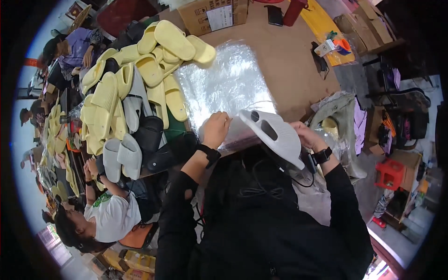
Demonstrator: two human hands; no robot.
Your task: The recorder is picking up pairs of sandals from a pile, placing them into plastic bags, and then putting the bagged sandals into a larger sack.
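In my right hand is a light grey slipper, gripped at its right side and tilted above the table's near edge. A dark oval gap shows at its strap; I cannot tell whether a second slipper is stacked with it. My left hand has its fingers curled closed at the near part of a stack of clear plastic bags. Its fingertips appear to pinch the clear film. Left of the stack lies a heap of pale yellow slippers, with a pair of grey slippers and black slippers nearer me.
A cardboard box stands at the far edge of the brown table. A phone, red cup and black mask lie far right. A co-worker in white sits at left. A red stool stands right.
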